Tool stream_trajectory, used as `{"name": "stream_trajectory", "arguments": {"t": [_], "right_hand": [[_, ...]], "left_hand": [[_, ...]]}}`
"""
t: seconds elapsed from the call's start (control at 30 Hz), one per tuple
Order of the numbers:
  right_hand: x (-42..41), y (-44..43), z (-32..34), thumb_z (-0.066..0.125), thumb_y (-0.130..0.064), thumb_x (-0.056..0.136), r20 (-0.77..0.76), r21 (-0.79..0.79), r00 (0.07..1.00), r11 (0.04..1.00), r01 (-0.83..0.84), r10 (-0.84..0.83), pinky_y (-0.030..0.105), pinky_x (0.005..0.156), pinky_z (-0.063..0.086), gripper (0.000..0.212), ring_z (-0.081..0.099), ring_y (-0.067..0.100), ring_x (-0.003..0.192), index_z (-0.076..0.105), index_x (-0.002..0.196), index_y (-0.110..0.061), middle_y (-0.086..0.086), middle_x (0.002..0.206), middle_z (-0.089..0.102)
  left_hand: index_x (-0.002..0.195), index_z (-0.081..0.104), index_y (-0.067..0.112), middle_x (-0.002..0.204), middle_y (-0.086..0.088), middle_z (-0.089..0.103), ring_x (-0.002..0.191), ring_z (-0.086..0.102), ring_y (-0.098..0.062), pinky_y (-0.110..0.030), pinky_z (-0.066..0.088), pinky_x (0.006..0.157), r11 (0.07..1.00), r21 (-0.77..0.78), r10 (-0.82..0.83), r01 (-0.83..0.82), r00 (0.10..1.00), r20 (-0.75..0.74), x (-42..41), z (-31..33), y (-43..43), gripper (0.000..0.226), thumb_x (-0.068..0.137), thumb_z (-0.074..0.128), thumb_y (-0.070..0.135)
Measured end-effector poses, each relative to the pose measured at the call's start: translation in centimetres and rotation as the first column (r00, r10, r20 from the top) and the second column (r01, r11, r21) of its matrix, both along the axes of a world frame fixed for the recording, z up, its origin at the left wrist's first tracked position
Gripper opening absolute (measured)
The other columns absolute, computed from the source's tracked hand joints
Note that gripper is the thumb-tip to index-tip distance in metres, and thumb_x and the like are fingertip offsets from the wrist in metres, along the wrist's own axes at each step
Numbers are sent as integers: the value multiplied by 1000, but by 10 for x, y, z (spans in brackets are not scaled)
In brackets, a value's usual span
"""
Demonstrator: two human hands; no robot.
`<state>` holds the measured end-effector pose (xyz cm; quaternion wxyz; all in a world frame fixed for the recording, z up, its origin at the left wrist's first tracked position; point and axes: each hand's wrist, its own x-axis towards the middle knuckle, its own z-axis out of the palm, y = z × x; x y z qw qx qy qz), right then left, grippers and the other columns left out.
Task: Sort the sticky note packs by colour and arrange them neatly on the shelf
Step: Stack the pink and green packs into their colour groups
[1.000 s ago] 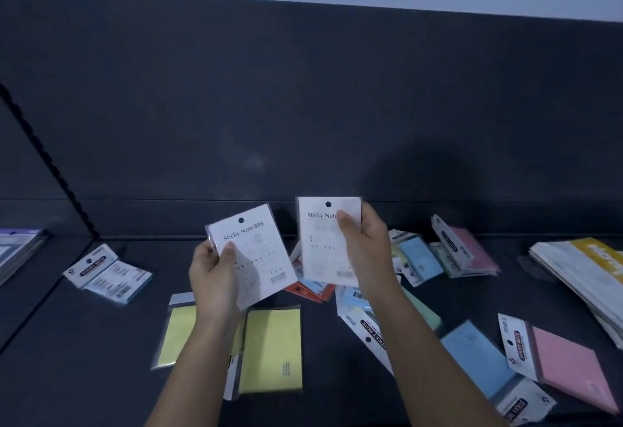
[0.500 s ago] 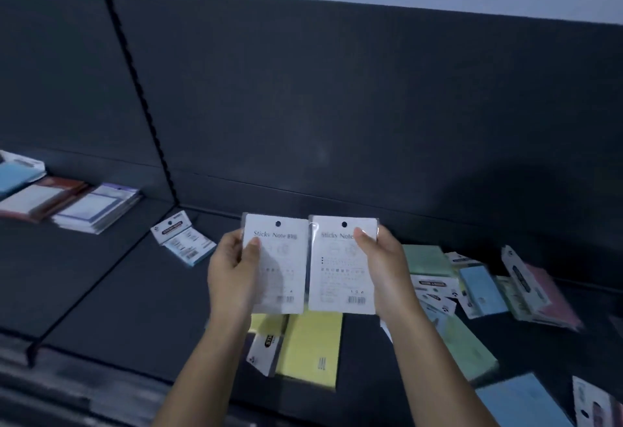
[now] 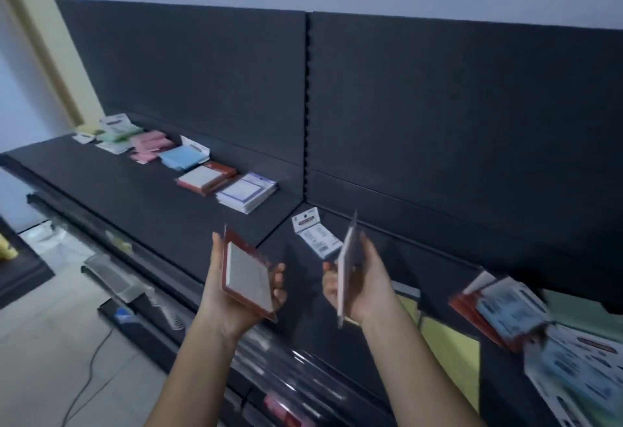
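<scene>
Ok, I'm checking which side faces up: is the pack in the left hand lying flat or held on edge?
Roughly flat, tilted slightly. The red-bordered pack rests face up on the left hand's open palm, its whole white front visible.

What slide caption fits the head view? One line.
Left hand and right hand each hold a red-edged pack beside sorted piles.

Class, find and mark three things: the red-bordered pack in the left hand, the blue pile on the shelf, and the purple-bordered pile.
red-bordered pack [image 3: 248, 279], head view, on its pale front face.
blue pile [image 3: 182, 157], head view, on the top sheet.
purple-bordered pile [image 3: 243, 191], head view, on the top pack's centre.
</scene>
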<state>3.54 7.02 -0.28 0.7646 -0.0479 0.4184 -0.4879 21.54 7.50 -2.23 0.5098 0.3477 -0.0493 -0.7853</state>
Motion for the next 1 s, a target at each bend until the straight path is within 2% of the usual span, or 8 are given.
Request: {"name": "stream_trajectory", "arguments": {"t": [0.17,0.3,0.4,0.5,0.57,0.63,0.73,1.0], "right_hand": [[92,-23,1,39,-52,84,166,9,982,996,-92,89,22,52,45,46,50,24,59,41,73,-7,15,67,53],[149,-38,10,32,-57,88,204,-55,970,990,-127,135,52,84,42,61,53,39,104,51,106,-1,27,116,52],[176,-49,7,29,-67,86,296,-107,946,988,-107,134,60,83,44,81,52,48,111,43,128,2,34,125,52],[194,-54,12,45,-44,89,305,-183,933,973,-141,192,58,71,53,52,63,41,99,52,120,-2,29,113,63],[205,-62,12,42,-14,90,172,-198,960,962,-186,221,52,65,55,29,67,37,88,55,112,-1,23,97,70],[215,-75,8,35,5,87,-2,-184,980,964,-195,198,42,68,57,31,65,32,89,54,111,-1,18,87,72],[227,-102,-1,39,7,87,-173,-187,977,970,-156,124,37,72,57,33,63,30,95,52,116,-2,18,103,67],[275,-201,-24,41,4,81,-500,-251,864,965,-78,-60,30,66,50,36,62,22,89,53,111,-13,6,98,65]], "left_hand": [[113,55,7,112,-17,59,100,58,-31,-45,40,97,992,23,123,-122,989,-87,76,7,-1,92,63,48,83],[132,47,4,135,-26,47,125,44,-39,-55,31,105,984,-2,174,-177,973,-151,136,7,-3,89,74,48,71],[131,48,5,135,-22,49,128,43,-38,-57,33,103,974,-48,204,-221,950,-237,173,8,-5,70,83,50,56],[120,51,5,126,-22,58,119,52,-37,-58,32,104,970,-59,221,-234,961,-168,200,11,-10,43,83,51,27],[112,51,4,118,-22,61,110,56,-39,-59,38,99,967,-55,245,-249,967,-68,215,11,-19,40,72,46,6],[107,49,4,117,-24,60,104,58,-41,-58,48,89,965,-43,261,-260,965,23,230,8,-32,43,65,42,-4],[115,48,5,107,-18,65,89,65,-33,-41,59,60,963,-17,269,-269,951,155,249,3,-54,43,74,45,-5],[93,55,12,80,-6,63,69,59,-20,-22,51,45,957,-61,275,-283,824,496,290,8,-145,19,81,42,4]]}}
